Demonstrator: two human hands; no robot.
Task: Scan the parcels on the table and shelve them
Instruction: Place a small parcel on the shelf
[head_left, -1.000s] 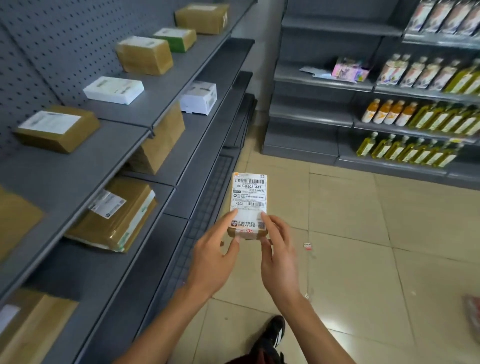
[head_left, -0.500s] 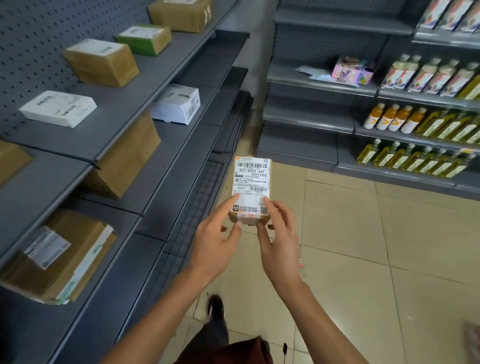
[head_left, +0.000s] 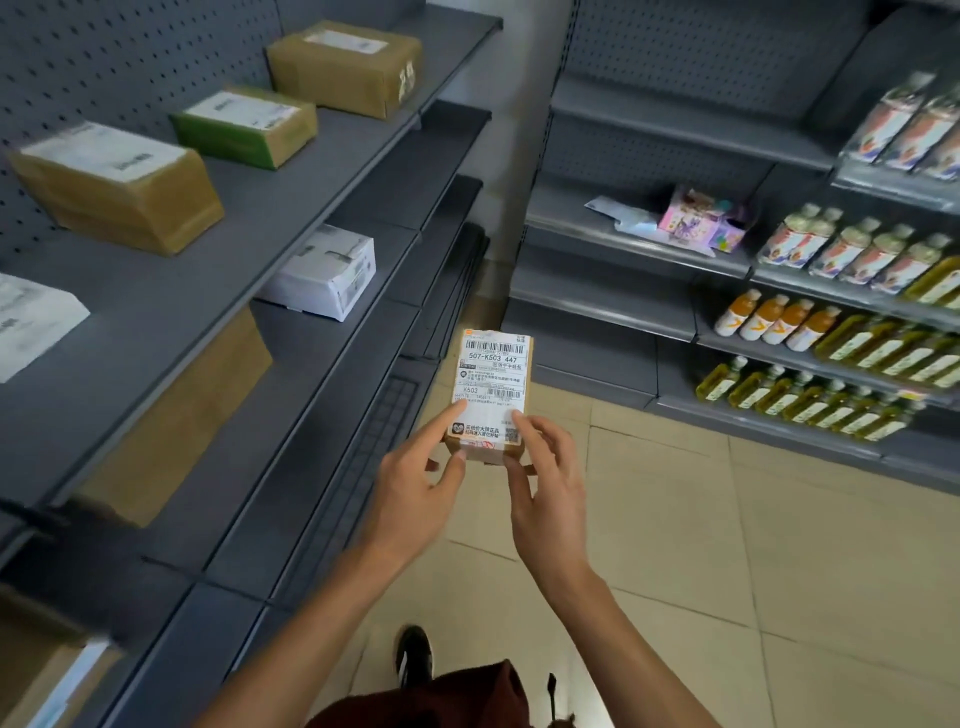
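Along my left side the grey shelving (head_left: 291, 218) runs up the aisle with brown parcels (head_left: 117, 187) and a white box (head_left: 324, 270) already lying on it, bottles (head_left: 810, 322) racked across the way. In front of me, over the floor tiles, I hold the small parcel (head_left: 493, 387) label-up, left hand (head_left: 415, 486) and right hand (head_left: 545, 488) both pinching its near end. It looks light and stiff to me, so I'd judge a side grip by the cardboard edges safest, fingers (head_left: 439, 423) off the barcode.

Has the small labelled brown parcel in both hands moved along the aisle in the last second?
Yes. The small labelled brown parcel has moved forward along the aisle, closer to the white box on the grey shelf.
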